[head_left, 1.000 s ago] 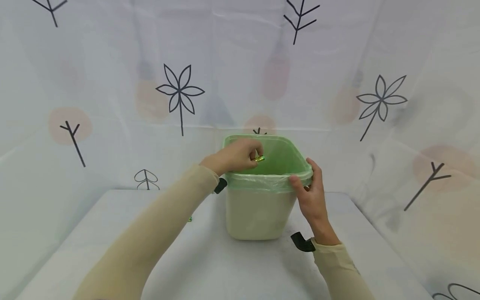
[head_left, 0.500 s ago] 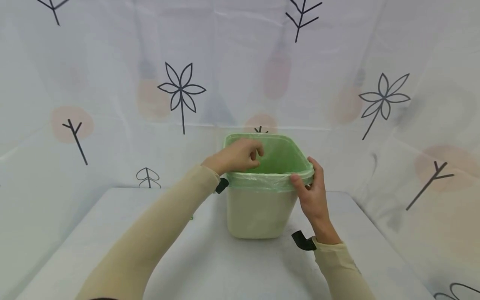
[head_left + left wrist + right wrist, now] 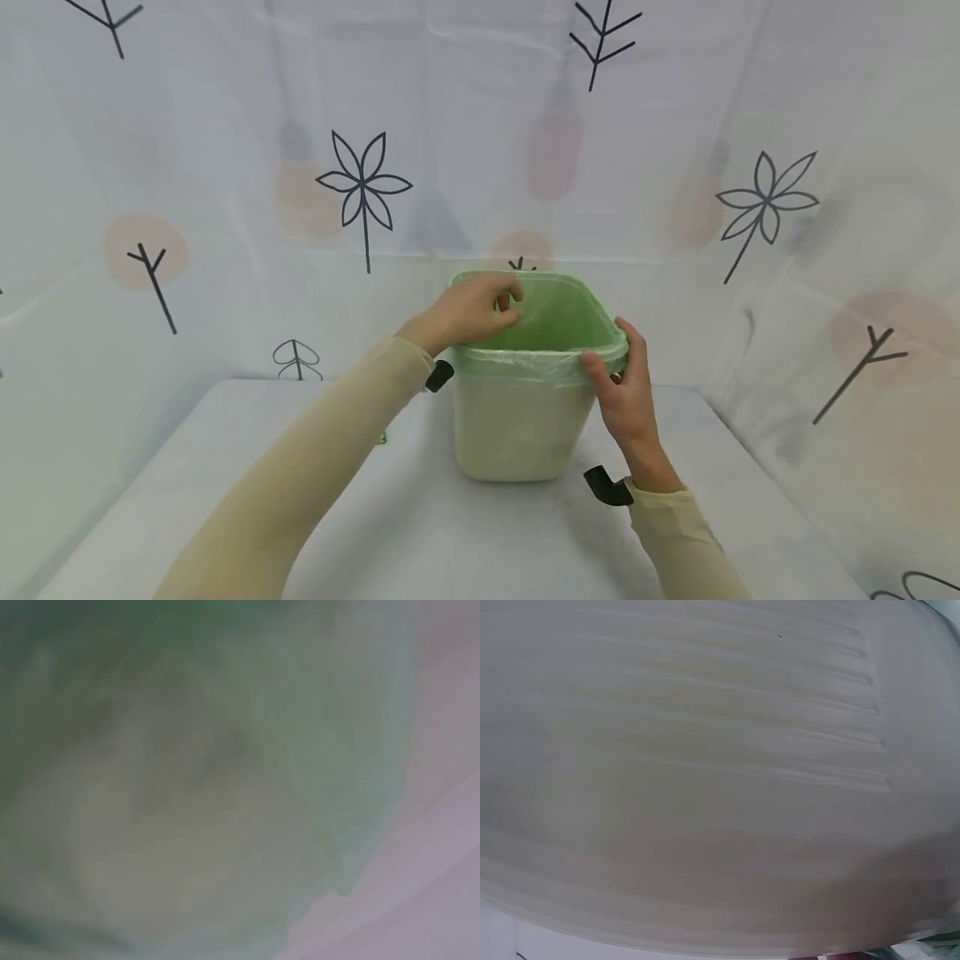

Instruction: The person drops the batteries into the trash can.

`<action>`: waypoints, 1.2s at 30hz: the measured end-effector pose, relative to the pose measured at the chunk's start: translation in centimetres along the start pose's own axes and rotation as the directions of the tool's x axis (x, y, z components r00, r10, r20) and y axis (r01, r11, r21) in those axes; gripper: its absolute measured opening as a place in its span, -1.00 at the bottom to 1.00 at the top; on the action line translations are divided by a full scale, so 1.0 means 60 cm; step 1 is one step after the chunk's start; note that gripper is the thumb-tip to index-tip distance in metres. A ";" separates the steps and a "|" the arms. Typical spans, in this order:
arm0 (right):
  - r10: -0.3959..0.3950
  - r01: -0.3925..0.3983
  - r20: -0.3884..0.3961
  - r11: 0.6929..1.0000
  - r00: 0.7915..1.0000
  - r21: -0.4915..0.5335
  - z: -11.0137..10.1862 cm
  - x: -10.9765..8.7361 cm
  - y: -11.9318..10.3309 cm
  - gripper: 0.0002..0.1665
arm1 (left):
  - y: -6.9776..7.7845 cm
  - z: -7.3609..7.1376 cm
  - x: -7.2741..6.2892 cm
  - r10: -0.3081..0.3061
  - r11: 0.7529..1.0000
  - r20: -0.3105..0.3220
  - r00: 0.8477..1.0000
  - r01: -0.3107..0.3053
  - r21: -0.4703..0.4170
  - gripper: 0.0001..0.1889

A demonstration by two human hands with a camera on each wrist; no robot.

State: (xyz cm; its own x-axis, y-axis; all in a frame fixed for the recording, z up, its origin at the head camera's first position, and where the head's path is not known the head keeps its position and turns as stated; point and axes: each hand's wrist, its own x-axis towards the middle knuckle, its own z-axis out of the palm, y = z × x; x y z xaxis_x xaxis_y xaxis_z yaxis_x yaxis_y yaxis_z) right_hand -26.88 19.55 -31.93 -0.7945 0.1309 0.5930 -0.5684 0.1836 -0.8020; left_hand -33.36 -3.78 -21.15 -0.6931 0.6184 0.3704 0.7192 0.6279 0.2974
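A pale green trash bin (image 3: 517,429) stands upright on the table, a translucent green bag (image 3: 517,365) folded over its rim. My left hand (image 3: 472,310) hangs over the bin's mouth at the left. Its fingers are loosely bent, a gap shows between thumb and forefinger, and I see nothing held there. My right hand (image 3: 626,392) grips the right front corner of the rim, thumb on the front and fingers along the side. In the right wrist view the bin's ribbed wall (image 3: 705,750) fills the picture. The left wrist view is a blur of pale green liner (image 3: 345,750).
A small shiny green object (image 3: 382,437) lies on the white-covered table (image 3: 465,542), mostly hidden behind my left sleeve (image 3: 300,475). Behind the table hangs a white cloth (image 3: 637,142) printed with plants. Red and green bits (image 3: 855,955) show at the right wrist view's bottom edge.
A shiny gold-green piece pinched in my left hand a second ago is gone from it, and the fingers have parted. The right hand keeps its grip on the rim.
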 end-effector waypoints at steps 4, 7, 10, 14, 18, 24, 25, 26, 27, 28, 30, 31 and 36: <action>-0.003 0.003 0.002 1.000 1.000 -0.001 -0.001 -0.001 0.000 -0.27 | -0.009 -0.011 -0.019 0.045 0.998 -0.136 0.990 -0.050 -0.035 -0.82; -0.012 0.012 -0.001 1.000 1.000 -0.006 -0.003 0.000 0.001 -0.26 | -0.020 -0.021 -0.039 0.085 0.993 -0.209 0.974 -0.100 -0.064 -0.87; -0.012 0.012 -0.006 1.000 1.000 -0.010 -0.005 0.000 0.002 -0.27 | -0.036 -0.029 -0.062 0.110 0.988 -0.265 0.958 -0.133 -0.072 -0.90; -0.004 0.004 -0.013 1.000 1.000 -0.010 -0.007 -0.002 0.002 -0.27 | -0.062 -0.029 -0.095 0.107 0.990 -0.306 0.946 -0.129 -0.053 -0.92; 0.006 -0.007 -0.015 1.000 1.000 -0.018 -0.007 -0.005 0.002 -0.26 | -0.090 -0.017 -0.131 0.051 0.996 -0.283 0.958 -0.071 -0.061 -0.89; 0.013 -0.013 -0.008 1.000 1.000 -0.010 -0.005 -0.009 0.005 -0.26 | -0.132 0.014 -0.186 -0.065 0.996 -0.191 0.979 0.053 -0.067 -0.86; 0.012 -0.012 -0.008 1.000 1.000 -0.005 -0.004 -0.009 0.005 -0.26 | -0.140 0.021 -0.195 -0.082 0.995 -0.174 0.981 0.072 -0.062 -0.87; 0.009 -0.009 -0.008 1.000 1.000 -0.002 -0.003 -0.009 0.006 -0.27 | -0.147 0.028 -0.205 -0.099 0.994 -0.157 0.983 0.091 -0.060 -0.86; 0.007 -0.007 -0.008 1.000 1.000 0.000 -0.003 -0.009 0.005 -0.27 | -0.154 0.035 -0.213 -0.119 0.992 -0.140 0.983 0.112 -0.058 -0.86; 0.006 -0.006 -0.008 1.000 1.000 0.000 -0.002 -0.009 0.005 -0.27 | -0.161 0.042 -0.223 -0.137 0.990 -0.127 0.982 0.131 -0.055 -0.86; 0.000 0.000 -0.007 1.000 1.000 -0.002 -0.001 -0.008 0.005 -0.27 | -0.176 0.056 -0.240 -0.169 0.985 -0.102 0.980 0.165 -0.047 -0.85; -0.003 0.003 -0.007 1.000 1.000 -0.002 0.000 -0.007 0.005 -0.27 | -0.184 0.063 -0.247 -0.180 0.983 -0.091 0.979 0.177 -0.045 -0.84; -0.016 0.016 -0.005 1.000 1.000 0.000 0.000 -0.003 0.006 -0.27 | -0.219 0.098 -0.278 -0.217 0.976 -0.040 0.975 0.215 -0.044 -0.84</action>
State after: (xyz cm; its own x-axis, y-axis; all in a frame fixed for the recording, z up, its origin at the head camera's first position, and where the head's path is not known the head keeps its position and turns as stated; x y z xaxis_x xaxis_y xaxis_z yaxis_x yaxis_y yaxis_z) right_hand -26.96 19.57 -32.30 -0.7844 0.1326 0.6059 -0.5807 0.1860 -0.7926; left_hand -31.52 -19.56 -36.41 -0.8302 0.4480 0.3317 0.5545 0.7248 0.4089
